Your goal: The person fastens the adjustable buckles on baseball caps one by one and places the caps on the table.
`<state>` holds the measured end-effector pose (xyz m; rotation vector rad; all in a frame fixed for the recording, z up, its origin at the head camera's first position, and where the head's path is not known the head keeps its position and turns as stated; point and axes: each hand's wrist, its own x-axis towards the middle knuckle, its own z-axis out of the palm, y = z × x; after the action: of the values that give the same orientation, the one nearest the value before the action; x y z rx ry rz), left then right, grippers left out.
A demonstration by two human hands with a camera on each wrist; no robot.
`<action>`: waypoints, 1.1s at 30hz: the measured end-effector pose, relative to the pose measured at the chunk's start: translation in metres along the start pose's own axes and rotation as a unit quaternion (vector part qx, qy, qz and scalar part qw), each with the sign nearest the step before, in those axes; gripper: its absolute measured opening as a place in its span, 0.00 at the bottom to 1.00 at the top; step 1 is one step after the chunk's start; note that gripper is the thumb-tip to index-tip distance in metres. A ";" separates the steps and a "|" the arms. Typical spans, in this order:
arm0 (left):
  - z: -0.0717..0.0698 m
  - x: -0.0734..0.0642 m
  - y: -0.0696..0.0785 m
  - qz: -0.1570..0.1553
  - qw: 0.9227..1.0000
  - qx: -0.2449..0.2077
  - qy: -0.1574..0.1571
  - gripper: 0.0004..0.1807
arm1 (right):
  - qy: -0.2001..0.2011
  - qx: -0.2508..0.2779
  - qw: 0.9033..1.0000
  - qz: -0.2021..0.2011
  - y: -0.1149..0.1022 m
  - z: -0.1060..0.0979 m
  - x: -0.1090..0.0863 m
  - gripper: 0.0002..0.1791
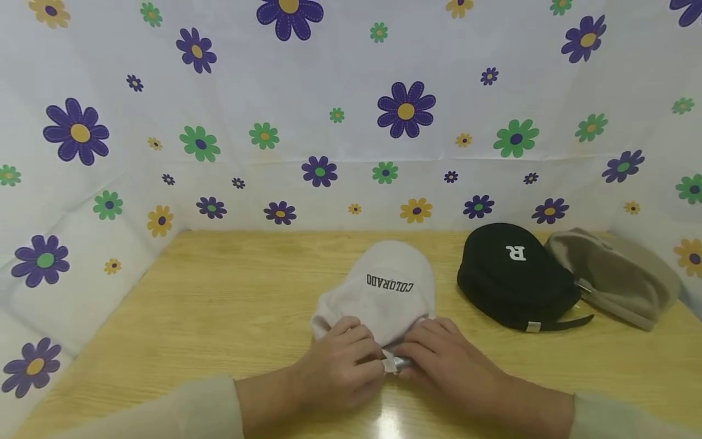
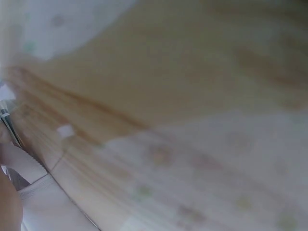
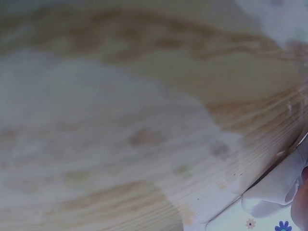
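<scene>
A white baseball cap (image 1: 392, 314) lettered COLORADO lies on the table, its lettering upside down to me. At its near edge is the back strap (image 1: 390, 362) with a silver buckle (image 1: 402, 363). My left hand (image 1: 342, 369) pinches the strap from the left with curled fingers. From the right, my right hand (image 1: 452, 363) grips the buckle end, fingertips close to the left hand's. Part of the cap's pale fabric (image 2: 55, 209) shows low in the left wrist view, beside the fingers. In the right wrist view, a fingertip (image 3: 301, 202) appears at the right edge by white cloth.
To the right stands a black cap (image 1: 510, 283) with a white R and a loose strap. A brown cap (image 1: 616, 277) leans beside it. The wooden table (image 1: 230, 292) meets a flower-printed white cloth (image 1: 329, 140) at the back and sides.
</scene>
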<state>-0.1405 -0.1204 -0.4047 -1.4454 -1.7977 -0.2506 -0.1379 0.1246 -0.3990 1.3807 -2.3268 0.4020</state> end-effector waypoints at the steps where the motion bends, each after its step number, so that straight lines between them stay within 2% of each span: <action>1: 0.000 0.000 0.000 0.001 1.000 0.001 0.003 0.05 | 0.001 0.000 1.000 0.001 0.000 0.000 0.000 0.12; 7: 0.000 0.001 -0.002 0.006 1.000 0.004 0.011 0.06 | -0.006 0.000 1.000 0.009 -0.001 0.000 0.001 0.13; 17: 0.001 -0.001 0.003 0.000 1.000 -0.006 0.005 0.05 | 0.002 0.004 1.000 0.002 -0.003 0.001 -0.001 0.12; 24: 0.003 -0.001 0.002 0.001 1.000 -0.001 0.009 0.09 | -0.013 0.016 1.000 0.010 -0.003 -0.002 -0.001 0.12; 33: 0.004 0.001 0.002 0.013 1.000 -0.004 0.010 0.08 | -0.037 0.013 0.999 0.003 -0.004 -0.003 0.000 0.13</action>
<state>-0.1401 -0.1168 -0.4077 -1.4655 -1.7626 -0.2583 -0.1335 0.1240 -0.3968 1.4244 -2.3924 0.3915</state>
